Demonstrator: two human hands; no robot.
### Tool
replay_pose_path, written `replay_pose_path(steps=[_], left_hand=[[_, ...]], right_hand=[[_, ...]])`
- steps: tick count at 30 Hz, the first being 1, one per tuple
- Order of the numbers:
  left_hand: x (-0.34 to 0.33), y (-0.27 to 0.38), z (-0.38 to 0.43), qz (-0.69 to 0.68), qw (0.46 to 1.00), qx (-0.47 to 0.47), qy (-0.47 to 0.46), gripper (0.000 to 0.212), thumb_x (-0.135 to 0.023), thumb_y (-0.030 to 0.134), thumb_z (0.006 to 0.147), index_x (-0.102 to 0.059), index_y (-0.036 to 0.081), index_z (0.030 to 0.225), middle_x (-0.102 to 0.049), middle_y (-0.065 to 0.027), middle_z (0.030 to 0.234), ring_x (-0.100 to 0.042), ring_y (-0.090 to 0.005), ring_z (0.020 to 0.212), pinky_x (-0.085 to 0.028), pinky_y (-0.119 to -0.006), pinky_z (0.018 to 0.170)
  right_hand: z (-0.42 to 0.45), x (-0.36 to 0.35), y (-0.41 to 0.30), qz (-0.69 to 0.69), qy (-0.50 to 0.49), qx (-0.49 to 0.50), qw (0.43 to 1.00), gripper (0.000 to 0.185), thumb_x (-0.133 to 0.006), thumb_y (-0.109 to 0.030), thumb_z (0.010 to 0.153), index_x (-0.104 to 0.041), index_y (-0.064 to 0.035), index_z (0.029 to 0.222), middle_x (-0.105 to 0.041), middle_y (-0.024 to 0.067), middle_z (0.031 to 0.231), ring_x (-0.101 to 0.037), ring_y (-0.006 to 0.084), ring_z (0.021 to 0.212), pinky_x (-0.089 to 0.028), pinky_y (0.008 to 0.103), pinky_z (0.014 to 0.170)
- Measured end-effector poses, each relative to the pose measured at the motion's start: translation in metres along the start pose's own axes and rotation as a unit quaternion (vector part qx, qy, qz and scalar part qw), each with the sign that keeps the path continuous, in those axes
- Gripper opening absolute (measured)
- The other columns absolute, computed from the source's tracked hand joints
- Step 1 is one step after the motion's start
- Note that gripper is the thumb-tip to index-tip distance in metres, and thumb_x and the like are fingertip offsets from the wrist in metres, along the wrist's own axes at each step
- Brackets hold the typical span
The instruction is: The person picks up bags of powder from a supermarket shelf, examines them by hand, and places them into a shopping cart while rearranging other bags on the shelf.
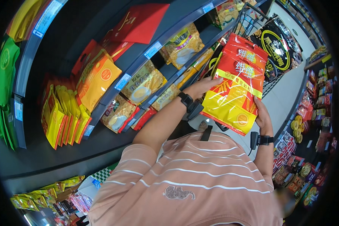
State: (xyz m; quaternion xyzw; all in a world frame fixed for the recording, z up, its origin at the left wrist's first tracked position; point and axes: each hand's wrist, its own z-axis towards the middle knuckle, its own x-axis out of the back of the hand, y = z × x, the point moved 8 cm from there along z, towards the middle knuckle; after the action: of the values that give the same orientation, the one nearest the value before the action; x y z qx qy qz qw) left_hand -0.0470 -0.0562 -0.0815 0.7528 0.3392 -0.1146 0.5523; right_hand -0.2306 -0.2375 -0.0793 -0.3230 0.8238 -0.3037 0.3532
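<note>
Between my two hands is a large red and yellow plastic bag of soybean milk powder (234, 87), tilted, its printed front facing up and a cut-out handle at its top. My left hand (204, 87) grips its left edge, the thumb lying on the front. At the lower right edge, my right hand (262, 111) holds the bag with the fingers mostly hidden behind it. Each wrist wears a black strap with a small device. Behind the bag stands a wire shopping cart (267, 89) with a large black package (281, 46) in it.
Shelving on the left holds red and yellow bags (65, 115), an orange bag (100, 80), green bags (7, 65), oatmeal bags (142, 84) and a red box or bag (141, 24). Shelves of packaged goods (302, 107) line the right side, across a tiled aisle (284, 96).
</note>
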Motion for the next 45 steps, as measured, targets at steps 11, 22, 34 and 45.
replay_pose_path(steps=[11, 22, 34, 45], left_hand=[[-0.004, -0.001, -0.002, 0.009, 0.990, -0.130, 0.046, 0.049, -0.062, 0.017, 0.101, -0.044, 0.003, 0.144, -0.062, -0.0110, 0.132, -0.064, -0.0195, 0.115, -0.055, -0.036, 0.096], [-0.007, 0.038, -0.008, 0.054, 0.983, -0.133, 0.112, 0.048, -0.064, 0.019, 0.100, -0.045, 0.002, 0.141, -0.063, -0.0112, 0.129, -0.065, -0.0183, 0.111, -0.055, -0.033, 0.092], [0.031, 0.014, 0.015, -0.049, 0.994, -0.047, 0.091, 0.060, -0.069, 0.025, 0.098, -0.041, -0.003, 0.143, -0.061, -0.0162, 0.132, -0.065, -0.0218, 0.115, -0.055, -0.034, 0.095], [0.030, 0.013, 0.016, -0.057, 0.992, -0.050, 0.101, 0.061, -0.067, 0.022, 0.099, -0.036, -0.004, 0.145, -0.060, -0.0182, 0.132, -0.066, -0.0234, 0.113, -0.058, -0.034, 0.091]], right_hand=[[-0.001, -0.018, -0.004, -0.079, 0.006, 0.112, 0.990, 0.042, -0.051, -0.023, 0.106, -0.047, 0.0014, 0.139, -0.063, 0.0111, 0.131, -0.065, 0.0177, 0.111, -0.050, 0.0332, 0.100], [-0.008, -0.028, -0.043, -0.045, 0.037, 0.192, 0.980, 0.042, -0.052, -0.023, 0.105, -0.047, 0.0006, 0.139, -0.063, 0.0120, 0.130, -0.066, 0.0166, 0.108, -0.053, 0.0319, 0.096], [0.025, 0.006, -0.005, 0.045, 0.026, 0.069, 0.996, 0.049, -0.064, -0.027, 0.101, -0.047, 0.0026, 0.137, -0.065, 0.0173, 0.128, -0.069, 0.0195, 0.108, -0.059, 0.0326, 0.089], [0.029, 0.009, 0.001, 0.061, 0.020, 0.064, 0.996, 0.052, -0.065, -0.024, 0.100, -0.044, -0.0001, 0.141, -0.063, 0.0177, 0.131, -0.067, 0.0202, 0.112, -0.059, 0.0330, 0.091]])
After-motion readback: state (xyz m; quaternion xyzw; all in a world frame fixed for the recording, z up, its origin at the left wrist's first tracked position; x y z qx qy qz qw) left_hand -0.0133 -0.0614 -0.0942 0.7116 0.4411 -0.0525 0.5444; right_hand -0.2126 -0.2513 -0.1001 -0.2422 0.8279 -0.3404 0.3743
